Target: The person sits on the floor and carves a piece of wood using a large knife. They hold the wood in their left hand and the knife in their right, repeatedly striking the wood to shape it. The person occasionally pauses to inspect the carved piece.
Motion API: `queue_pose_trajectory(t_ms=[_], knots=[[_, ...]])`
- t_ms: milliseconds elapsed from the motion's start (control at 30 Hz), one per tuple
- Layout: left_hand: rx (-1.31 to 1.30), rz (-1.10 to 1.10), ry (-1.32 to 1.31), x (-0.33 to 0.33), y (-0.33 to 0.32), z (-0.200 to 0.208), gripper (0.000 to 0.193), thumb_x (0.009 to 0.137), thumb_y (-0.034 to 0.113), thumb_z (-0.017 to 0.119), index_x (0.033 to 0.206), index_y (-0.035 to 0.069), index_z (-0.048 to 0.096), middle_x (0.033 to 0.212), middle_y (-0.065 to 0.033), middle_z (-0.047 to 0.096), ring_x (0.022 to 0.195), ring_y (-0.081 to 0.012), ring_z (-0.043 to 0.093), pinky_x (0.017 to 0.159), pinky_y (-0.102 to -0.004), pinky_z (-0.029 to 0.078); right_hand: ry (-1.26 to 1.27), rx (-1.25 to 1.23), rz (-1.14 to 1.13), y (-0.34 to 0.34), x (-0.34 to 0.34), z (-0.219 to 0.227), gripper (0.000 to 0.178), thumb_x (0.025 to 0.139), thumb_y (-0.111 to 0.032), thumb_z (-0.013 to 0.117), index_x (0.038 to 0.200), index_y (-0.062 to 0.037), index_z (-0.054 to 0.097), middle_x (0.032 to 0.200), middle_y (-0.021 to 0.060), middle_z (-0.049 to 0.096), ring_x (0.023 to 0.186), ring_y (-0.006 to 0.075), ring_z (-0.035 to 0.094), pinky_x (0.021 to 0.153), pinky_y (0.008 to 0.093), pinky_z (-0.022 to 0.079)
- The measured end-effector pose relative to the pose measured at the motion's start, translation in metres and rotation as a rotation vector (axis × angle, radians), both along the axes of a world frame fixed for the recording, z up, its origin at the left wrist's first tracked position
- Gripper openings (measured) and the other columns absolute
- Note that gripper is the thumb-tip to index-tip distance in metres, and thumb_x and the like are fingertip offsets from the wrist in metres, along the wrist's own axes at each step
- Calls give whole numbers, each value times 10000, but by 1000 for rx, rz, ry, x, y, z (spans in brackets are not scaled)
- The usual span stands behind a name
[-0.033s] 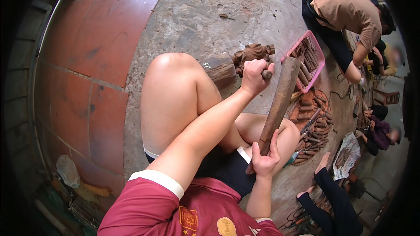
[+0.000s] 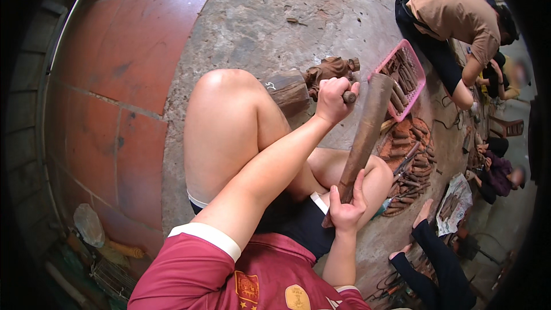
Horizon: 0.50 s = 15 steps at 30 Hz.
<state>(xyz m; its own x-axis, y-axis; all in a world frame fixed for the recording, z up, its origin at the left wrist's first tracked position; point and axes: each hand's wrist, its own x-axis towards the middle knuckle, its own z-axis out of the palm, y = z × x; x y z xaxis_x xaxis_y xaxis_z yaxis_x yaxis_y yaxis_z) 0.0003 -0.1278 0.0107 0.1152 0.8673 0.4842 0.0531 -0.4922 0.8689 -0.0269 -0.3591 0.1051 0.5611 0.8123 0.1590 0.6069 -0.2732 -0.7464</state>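
Observation:
My left hand (image 2: pixel 334 102) is closed round the wooden handle (image 2: pixel 349 97) of what looks like a carving chisel; only the handle's butt end shows and its blade is hidden. Just beyond the fist lies a carved wooden figure (image 2: pixel 330 73), joined to or resting against a squared wood block (image 2: pixel 287 93) near my raised knee. My right hand (image 2: pixel 348 209) grips the narrow lower end of a long, club-shaped wooden mallet (image 2: pixel 367 129). Its thick head slants up to the right of the left fist, apart from the handle in this view.
A pink plastic basket (image 2: pixel 422 72) of wooden-handled tools stands beyond the mallet's head. Several more tools (image 2: pixel 416 178) lie on reddish ground by my right knee. A person in a tan shirt (image 2: pixel 453 8) bends over at the far right. Another person's dark-trousered leg (image 2: pixel 436 258) stretches in at lower right.

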Motion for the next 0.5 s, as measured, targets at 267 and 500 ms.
queue_pose_trajectory(t_ms=[267, 500], knots=[[-76, -6, 19, 0, 4, -6, 260, 836, 188, 700, 686, 100, 507, 636, -79, 530, 644, -289, 558, 661, -405, 383, -68, -9, 32, 8, 3, 3, 714, 739, 22, 719, 1398, 67, 448, 834, 162, 696, 720, 225, 692, 659, 321, 540], [-51, -40, 65, 3, 1, -9, 234, 821, 193, 694, 695, 98, 522, 642, -81, 539, 649, -298, 559, 676, -411, 383, -34, -44, 7, 6, -3, 0, 722, 741, 21, 715, 1407, 66, 437, 811, 161, 693, 696, 214, 687, 635, 311, 535]])
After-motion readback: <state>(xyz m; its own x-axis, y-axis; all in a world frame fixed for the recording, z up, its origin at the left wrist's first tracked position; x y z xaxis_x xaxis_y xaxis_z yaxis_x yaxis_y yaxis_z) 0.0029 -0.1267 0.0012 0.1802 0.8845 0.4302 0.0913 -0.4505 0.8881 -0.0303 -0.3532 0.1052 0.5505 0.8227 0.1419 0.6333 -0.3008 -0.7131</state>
